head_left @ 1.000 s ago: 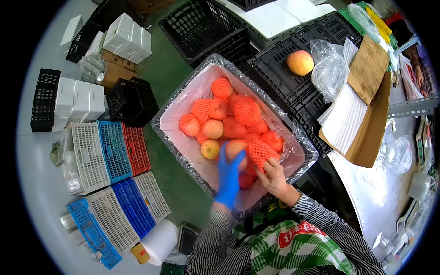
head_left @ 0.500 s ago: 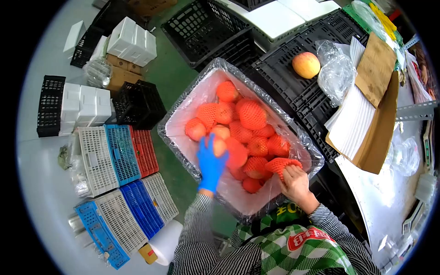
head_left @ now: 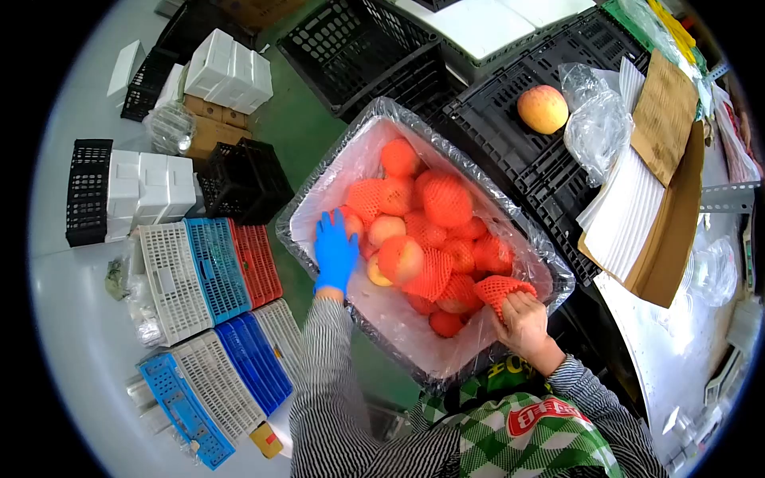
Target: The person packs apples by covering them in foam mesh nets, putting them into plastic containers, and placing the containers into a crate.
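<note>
My left hand (head_left: 335,253), in a blue glove, reaches into the lined box (head_left: 414,354) at its left side. Its fingers are apart, against a netted peach (head_left: 352,224) partly hidden behind them. Just right of the glove lie a bare peach (head_left: 387,230) and a peach (head_left: 400,259) half inside a red foam net (head_left: 432,275). More peaches in red nets (head_left: 447,199) are heaped around them. At the box's near right side, my bare right hand (head_left: 525,325) is closed on a bunched red foam net (head_left: 503,291); whether anything is inside it, I cannot tell.
Black crates (head_left: 510,151) to the right carry a single peach (head_left: 543,109), clear plastic (head_left: 598,127) and a cardboard box with white foam sheets (head_left: 625,207). An open black crate (head_left: 351,52) stands beyond the box. Stacked plastic baskets (head_left: 215,263) and white foam boxes (head_left: 151,183) line the left.
My left hand has moved left and up, off the peach it was over. That peach now sits half in its net. My right hand keeps its foam net, with little movement.
</note>
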### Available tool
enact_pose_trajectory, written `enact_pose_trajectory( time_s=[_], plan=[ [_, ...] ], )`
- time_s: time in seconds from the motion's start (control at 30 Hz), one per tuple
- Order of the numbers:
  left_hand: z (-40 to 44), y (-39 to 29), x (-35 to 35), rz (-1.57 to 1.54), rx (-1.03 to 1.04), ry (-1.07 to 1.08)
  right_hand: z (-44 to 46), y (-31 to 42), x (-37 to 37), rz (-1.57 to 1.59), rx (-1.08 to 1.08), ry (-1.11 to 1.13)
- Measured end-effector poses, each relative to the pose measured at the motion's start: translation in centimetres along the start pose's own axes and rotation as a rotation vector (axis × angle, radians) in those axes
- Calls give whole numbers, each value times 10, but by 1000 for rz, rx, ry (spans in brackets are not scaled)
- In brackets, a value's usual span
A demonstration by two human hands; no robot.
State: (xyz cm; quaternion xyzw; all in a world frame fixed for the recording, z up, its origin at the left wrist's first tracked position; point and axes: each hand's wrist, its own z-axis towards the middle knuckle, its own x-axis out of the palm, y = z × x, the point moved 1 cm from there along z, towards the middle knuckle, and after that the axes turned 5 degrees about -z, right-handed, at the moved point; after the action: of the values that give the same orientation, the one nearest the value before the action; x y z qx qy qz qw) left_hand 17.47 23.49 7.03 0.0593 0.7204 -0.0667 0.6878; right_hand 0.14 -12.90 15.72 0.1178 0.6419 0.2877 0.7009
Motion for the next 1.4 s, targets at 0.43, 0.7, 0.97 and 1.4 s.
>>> enact_pose_trajectory(
  time_s=[0.43, 0.7, 0.97, 1.4],
  plan=[
    [34, -23, -15, -5, -222, 203, 15, 9, 15, 234, 87, -91],
    [26, 8, 6, -88, -129, 194, -22, 51, 76, 157, -285, 814],
    [44, 13, 25, -225, -181, 243, -19, 40, 60, 182, -264, 486],
    [-72, -169, -117, -1715, -600, 63, 50, 52, 16, 871, 184, -90]
  ],
)
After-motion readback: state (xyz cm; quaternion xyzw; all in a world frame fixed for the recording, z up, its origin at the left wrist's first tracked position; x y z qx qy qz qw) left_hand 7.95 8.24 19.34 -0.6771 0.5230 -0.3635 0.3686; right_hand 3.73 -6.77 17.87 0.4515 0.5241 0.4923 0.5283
